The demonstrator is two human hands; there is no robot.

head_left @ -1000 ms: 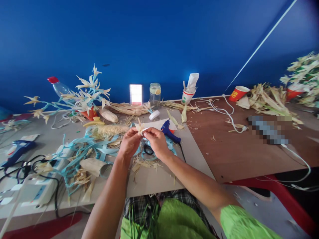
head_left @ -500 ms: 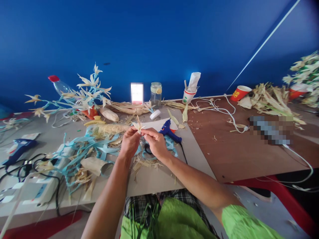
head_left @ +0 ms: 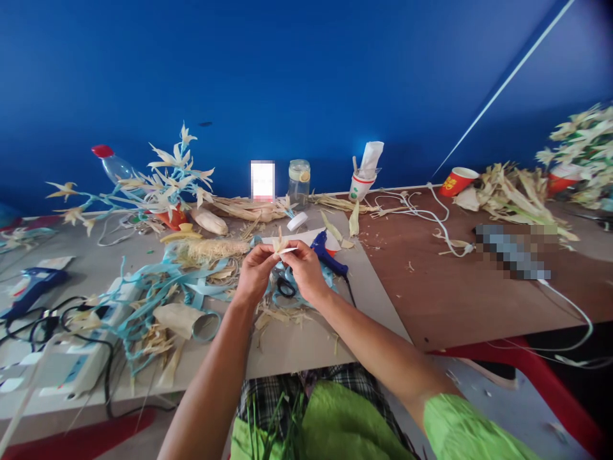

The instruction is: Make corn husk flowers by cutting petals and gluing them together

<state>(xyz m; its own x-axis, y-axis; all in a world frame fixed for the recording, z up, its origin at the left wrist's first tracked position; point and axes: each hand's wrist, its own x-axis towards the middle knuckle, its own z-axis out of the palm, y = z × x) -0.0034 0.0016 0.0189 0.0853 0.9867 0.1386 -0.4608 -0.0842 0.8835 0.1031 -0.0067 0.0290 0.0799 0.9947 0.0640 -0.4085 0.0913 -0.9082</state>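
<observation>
A small pale corn-husk flower [head_left: 280,245] with pointed petals is pinched between my two hands above the table. My left hand [head_left: 255,271] grips it from the left, fingers closed at its base. From the other side, my right hand [head_left: 304,268] has thumb and fingers closed on a petal of it. Just right of my right hand lies a blue glue gun [head_left: 327,253]. Below my hands are black scissor handles [head_left: 286,287], light blue ribbon and husk scraps; part of this is hidden by my fingers.
Blue ribbons [head_left: 143,303], a cardboard tube [head_left: 184,321] and a white power strip [head_left: 86,364] cover the left side. A husk-flower arrangement [head_left: 177,166], a glass jar [head_left: 299,182] and a paper cup [head_left: 361,186] stand along the wall. Another glue gun [head_left: 36,287] lies far left.
Both hands have shifted slightly right and turned with the husk flower, whose petals now lie at a different angle. The scissor handles show more fully beneath.
</observation>
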